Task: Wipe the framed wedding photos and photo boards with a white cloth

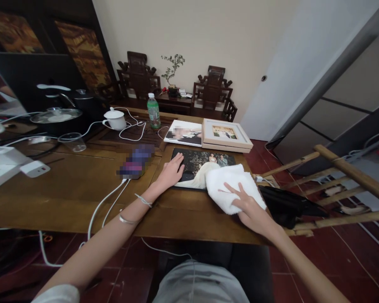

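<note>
1. Left hand (170, 173), open and flat, on the photo panel (198, 162), near the right edge of the worktop (177, 216)!
2. Right hand (249, 207) spread open over the white cloth (220, 179), which overlaps the panel's near right corner!

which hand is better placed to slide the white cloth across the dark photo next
Probably the right hand: its spread fingers are on the white cloth, which overlaps the right side of the dark photo. The left hand lies at the left edge, without cloth.
</note>
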{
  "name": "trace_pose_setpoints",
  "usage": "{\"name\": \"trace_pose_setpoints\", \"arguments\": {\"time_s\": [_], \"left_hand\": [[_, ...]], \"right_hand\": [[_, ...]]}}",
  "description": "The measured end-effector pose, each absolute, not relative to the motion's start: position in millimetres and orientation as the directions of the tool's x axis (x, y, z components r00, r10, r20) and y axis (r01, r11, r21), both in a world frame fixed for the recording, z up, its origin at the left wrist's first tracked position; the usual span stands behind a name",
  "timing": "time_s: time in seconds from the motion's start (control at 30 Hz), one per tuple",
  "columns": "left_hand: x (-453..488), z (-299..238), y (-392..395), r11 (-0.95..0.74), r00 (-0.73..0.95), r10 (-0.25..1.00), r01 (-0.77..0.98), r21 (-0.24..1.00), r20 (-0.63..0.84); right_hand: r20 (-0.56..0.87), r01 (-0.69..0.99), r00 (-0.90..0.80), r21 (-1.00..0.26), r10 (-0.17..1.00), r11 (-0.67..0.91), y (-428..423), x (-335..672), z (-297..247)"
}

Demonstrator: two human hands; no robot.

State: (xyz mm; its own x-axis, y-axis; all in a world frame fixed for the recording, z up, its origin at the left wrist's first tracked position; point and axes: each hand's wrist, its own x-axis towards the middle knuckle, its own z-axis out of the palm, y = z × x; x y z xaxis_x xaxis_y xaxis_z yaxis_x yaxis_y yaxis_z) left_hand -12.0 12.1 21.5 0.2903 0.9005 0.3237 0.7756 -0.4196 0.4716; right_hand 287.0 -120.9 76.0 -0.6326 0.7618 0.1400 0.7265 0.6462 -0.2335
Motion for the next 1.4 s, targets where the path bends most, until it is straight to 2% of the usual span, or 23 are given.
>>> {"name": "trace_pose_setpoints", "arguments": {"time_s": [0.13,0.4,0.53,0.67,1.07,1.2,1.4], "left_hand": [[-13,22,12,-0.421,0.294,0.9,0.78,0.464,0.322],[-17,21,15,-0.428,0.305,0.9,0.758,0.492,0.312],[-18,18,16,-0.416,0.289,0.905,0.752,0.511,0.311],[-17,18,15,-0.412,0.286,0.907,0.753,0.514,0.309],[-14,24,11,-0.403,0.289,0.912,0.771,0.493,0.292],[-14,25,11,-0.402,0.288,0.912,0.773,0.491,0.293],[-16,23,13,-0.412,0.296,0.907,0.762,0.499,0.298]], "right_hand": [[0.154,0.728,-0.627,-0.235,0.764,0.645,-108,288,78],[0.283,0.748,-0.552,-0.247,0.784,0.616,4,288,81],[0.287,0.755,-0.537,-0.258,0.794,0.603,34,285,86],[0.266,0.774,-0.524,-0.247,0.809,0.583,18,285,81],[0.135,0.709,-0.626,-0.313,0.768,0.632,-128,292,81],[0.144,0.706,-0.621,-0.325,0.77,0.63,-115,295,82],[0.225,0.741,-0.547,-0.318,0.806,0.592,-40,296,81]]}}
